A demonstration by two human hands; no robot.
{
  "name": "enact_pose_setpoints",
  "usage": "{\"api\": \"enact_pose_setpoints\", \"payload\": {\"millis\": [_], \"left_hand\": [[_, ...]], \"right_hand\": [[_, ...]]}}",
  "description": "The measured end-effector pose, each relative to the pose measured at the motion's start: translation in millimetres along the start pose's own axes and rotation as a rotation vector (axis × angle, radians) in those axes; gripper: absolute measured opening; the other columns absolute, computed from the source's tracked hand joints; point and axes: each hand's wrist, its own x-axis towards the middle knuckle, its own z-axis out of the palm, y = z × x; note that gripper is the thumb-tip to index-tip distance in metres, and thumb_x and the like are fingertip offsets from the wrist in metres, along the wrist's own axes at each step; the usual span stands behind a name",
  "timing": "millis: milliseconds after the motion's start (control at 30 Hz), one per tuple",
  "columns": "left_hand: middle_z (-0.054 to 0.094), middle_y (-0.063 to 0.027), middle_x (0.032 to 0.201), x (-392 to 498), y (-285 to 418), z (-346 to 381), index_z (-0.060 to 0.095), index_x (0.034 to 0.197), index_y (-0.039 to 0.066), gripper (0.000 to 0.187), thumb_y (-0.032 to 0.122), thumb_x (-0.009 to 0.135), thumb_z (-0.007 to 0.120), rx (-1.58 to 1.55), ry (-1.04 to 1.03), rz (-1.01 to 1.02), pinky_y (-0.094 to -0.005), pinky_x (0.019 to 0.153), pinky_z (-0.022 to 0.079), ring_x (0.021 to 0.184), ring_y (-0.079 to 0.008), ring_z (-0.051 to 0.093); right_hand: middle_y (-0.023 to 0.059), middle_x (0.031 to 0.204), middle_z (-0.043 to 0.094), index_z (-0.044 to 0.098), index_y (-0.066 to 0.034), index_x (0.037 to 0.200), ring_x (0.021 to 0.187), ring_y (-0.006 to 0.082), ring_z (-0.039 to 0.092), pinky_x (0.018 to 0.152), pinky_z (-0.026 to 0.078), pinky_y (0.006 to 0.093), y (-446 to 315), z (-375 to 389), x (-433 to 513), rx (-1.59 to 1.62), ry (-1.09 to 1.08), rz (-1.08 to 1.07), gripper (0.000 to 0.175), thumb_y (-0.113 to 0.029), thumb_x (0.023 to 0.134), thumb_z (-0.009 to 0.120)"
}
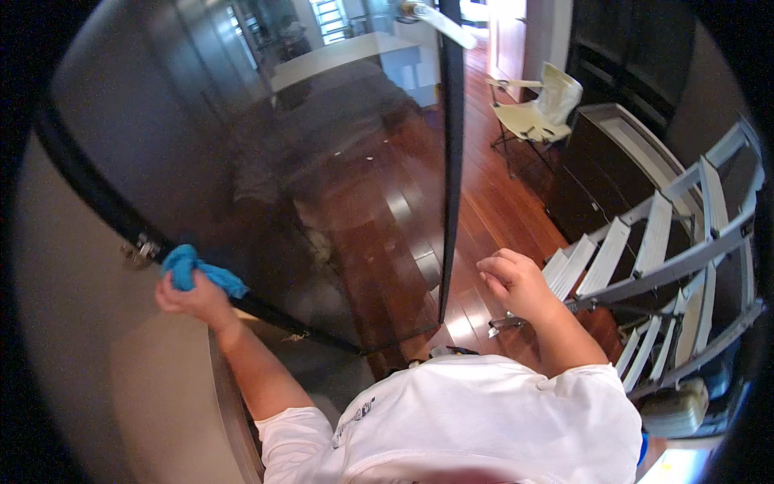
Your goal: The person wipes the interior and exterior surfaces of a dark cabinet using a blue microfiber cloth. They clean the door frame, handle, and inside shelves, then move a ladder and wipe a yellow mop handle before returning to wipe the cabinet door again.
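Note:
A tall dark glass door [290, 181] with a slim black frame [450, 163] stands open in front of me. My left hand [193, 299] grips a crumpled blue cloth [221, 279], pressed against the black frame along the door's left side. Just above the cloth sits a metal hinge [145, 248]. My right hand [508, 278] hangs in the air right of the door, fingers loosely curled together, with nothing visible in them. The glass carries reflections and some pale smears.
An aluminium stepladder [659, 236] stands at the right, close to my right forearm. Farther back are a cream folding chair [532, 115] and a dark cabinet [586, 163] on the reddish wood floor [502, 206]. A handle in white wrapping [444, 27] juts from the door.

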Motion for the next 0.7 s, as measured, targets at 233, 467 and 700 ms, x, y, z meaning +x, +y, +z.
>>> {"api": "enact_pose_setpoints", "payload": {"millis": [233,467,700], "left_hand": [[0.033,-0.0180,0.118,60,21,19,0.037,0.119,0.006,0.062,0.011,0.067,0.069,0.084,0.140,-0.170,-0.0464,0.093,0.032,0.111,-0.0337,0.032],[0.025,-0.0166,0.123,45,18,16,0.025,0.127,0.011,0.066,0.008,0.074,0.063,0.151,0.057,-0.026,-0.0457,0.093,0.034,0.111,-0.0327,0.033],[0.029,-0.0189,0.123,-11,5,2,0.025,0.131,0.006,0.072,-0.002,0.069,0.062,0.167,-0.039,0.094,-0.0467,0.098,0.030,0.116,-0.0361,0.031]], "right_hand": [[0.0105,0.072,0.054,0.060,-0.0051,0.081,0.065,0.0294,0.056,0.057,0.046,0.0360,9,-7,-18,-0.014,0.047,0.106,0.011,-0.007,0.071,0.061],[0.0106,0.074,0.054,0.060,-0.0050,0.081,0.066,0.0300,0.055,0.058,0.046,0.0361,22,-7,-21,-0.042,0.048,0.130,0.011,-0.009,0.071,0.061],[0.0113,0.075,0.055,0.060,-0.0028,0.083,0.066,0.0277,0.056,0.058,0.046,0.0328,27,-4,-17,-0.017,-0.022,0.161,0.011,-0.004,0.072,0.061]]}}
